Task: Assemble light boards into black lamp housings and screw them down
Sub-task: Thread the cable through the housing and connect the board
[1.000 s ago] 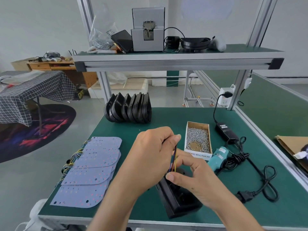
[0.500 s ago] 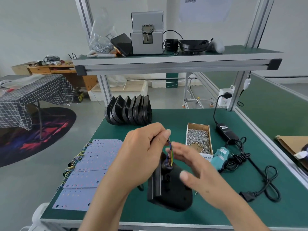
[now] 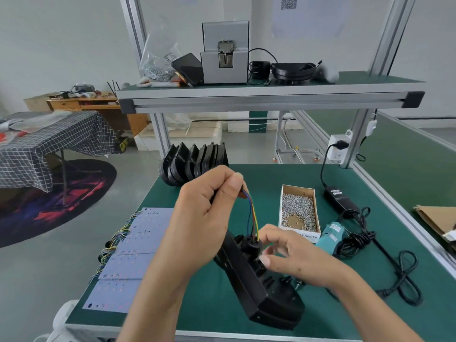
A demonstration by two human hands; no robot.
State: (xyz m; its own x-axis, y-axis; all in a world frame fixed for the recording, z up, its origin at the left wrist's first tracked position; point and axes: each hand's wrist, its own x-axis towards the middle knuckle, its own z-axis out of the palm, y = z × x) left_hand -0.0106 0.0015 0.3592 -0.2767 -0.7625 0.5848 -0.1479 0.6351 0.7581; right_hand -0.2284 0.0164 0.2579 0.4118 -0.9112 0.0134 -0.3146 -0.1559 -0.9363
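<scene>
The left hand [image 3: 207,213] has its grip pinched on the top of the coloured wires [image 3: 253,215], which run down into a black lamp housing [image 3: 261,290] lying tilted on the green worktop [image 3: 271,178]. The right hand [image 3: 293,255] curls its fingers round the wire fitting on the housing; light boards [image 3: 130,255] lie stacked at the left

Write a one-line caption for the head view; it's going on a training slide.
Left hand pulls coloured wires up through a black lamp housing while the right hand steadies it.
</scene>
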